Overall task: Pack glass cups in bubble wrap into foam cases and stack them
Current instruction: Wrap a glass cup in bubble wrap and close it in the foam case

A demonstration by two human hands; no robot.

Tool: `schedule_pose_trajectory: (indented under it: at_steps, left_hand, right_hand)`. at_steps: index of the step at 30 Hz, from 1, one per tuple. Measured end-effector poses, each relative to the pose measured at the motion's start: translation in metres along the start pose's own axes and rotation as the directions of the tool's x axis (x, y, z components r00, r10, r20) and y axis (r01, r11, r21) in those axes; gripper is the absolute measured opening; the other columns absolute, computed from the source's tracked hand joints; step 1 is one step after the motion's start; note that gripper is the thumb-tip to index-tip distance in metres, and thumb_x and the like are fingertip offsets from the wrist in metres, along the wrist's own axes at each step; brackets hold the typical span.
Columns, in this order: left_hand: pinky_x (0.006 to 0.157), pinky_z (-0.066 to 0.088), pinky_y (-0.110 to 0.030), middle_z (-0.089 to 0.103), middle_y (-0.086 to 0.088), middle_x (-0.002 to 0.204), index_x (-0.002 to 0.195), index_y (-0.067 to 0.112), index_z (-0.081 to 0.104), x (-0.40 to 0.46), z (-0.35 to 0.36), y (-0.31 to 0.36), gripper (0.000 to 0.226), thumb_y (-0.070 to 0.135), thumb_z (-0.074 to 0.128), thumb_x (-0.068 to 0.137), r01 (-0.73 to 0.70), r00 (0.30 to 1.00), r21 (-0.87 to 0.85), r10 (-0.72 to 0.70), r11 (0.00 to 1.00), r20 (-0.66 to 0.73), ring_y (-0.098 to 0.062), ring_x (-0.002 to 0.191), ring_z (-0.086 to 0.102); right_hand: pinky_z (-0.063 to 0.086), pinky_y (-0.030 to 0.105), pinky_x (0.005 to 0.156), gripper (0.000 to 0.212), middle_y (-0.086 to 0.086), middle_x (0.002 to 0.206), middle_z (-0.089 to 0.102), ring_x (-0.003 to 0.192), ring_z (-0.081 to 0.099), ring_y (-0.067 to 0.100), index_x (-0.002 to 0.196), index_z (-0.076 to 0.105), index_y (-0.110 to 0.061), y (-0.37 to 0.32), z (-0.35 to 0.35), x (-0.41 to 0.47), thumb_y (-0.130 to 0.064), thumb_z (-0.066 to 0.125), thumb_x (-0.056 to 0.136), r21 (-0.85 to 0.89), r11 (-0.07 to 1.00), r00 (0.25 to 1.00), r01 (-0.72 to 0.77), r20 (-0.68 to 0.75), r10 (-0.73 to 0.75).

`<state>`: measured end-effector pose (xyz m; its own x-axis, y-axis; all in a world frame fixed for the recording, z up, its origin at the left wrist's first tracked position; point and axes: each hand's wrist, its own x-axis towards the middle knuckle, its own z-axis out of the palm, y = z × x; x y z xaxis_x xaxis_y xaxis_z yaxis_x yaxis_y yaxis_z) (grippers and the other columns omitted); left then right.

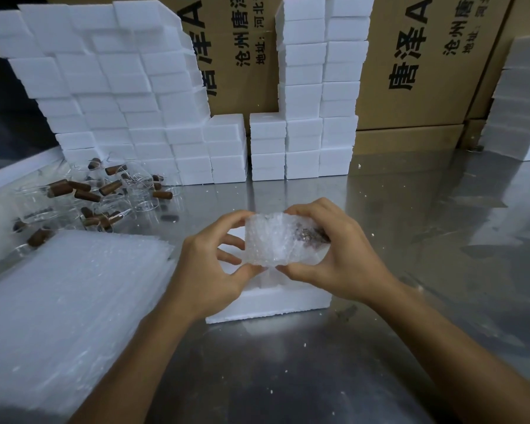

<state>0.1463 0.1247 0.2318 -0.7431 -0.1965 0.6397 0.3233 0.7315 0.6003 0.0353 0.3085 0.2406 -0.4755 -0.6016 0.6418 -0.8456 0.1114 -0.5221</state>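
Observation:
A glass cup wrapped in bubble wrap (pixel 276 240) hangs just above an open white foam case (pixel 266 304) on the steel table. My left hand (pixel 211 270) grips the bundle's left end with thumb and fingertips. My right hand (pixel 340 252) holds its right end, where a dark brown handle shows through the wrap. A thick stack of bubble wrap sheets (pixel 65 316) lies at the near left. Behind it sits a heap of bare glass cups with brown handles (pixel 104 194).
Stacked white foam cases fill the back left (pixel 120 102) and back centre (pixel 315 96). More foam stands at the far right (pixel 520 108). Printed cardboard boxes (pixel 426 62) line the rear. Foam crumbs dot the steel tabletop (pixel 380 209).

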Motion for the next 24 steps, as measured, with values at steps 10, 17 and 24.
schedule_pose_trajectory:
  at_steps: [10, 17, 24]
  left_hand:
    - [0.054, 0.055, -0.028, 0.074, 0.004, 0.089, 0.097, 0.026, 0.069, 0.006, 0.0, 0.004, 0.05, 0.051, 0.08, 0.055, 0.289, 0.95, -0.392, -0.311, 0.873, 0.009, -0.016, 0.068, 0.07]
    - [0.065, 0.058, -0.028, 0.069, 0.012, 0.106, 0.105, 0.035, 0.065, 0.005, -0.003, -0.001, 0.054, 0.04, 0.088, 0.056, 0.273, 0.957, -0.344, -0.292, 0.899, -0.003, -0.017, 0.075, 0.07]
    - [0.066, 0.06, -0.028, 0.059, 0.03, 0.112, 0.111, 0.054, 0.056, 0.004, -0.002, -0.004, 0.071, 0.009, 0.089, 0.067, 0.17, 0.984, -0.245, -0.176, 0.955, -0.005, -0.014, 0.086, 0.071]
  right_hand:
    - [0.05, 0.016, 0.064, 0.061, -0.019, 0.075, 0.067, 0.063, 0.062, 0.003, 0.12, 0.062, -0.02, -0.007, 0.007, 0.001, -0.035, 0.085, 0.066, 0.54, 0.787, 0.936, -0.3, 0.008, 0.351]
    - [0.051, 0.03, 0.066, 0.022, 0.0, 0.079, 0.067, 0.056, 0.061, 0.017, 0.113, 0.065, -0.01, -0.004, 0.002, 0.01, -0.024, 0.061, 0.096, 0.781, 0.437, 0.792, -0.447, 0.118, 0.599]
    - [0.054, 0.021, 0.061, 0.005, 0.004, 0.071, 0.068, 0.058, 0.063, 0.012, 0.092, 0.068, -0.012, 0.0, -0.001, 0.009, -0.018, 0.067, 0.092, 0.79, 0.389, 0.766, -0.474, 0.153, 0.624]
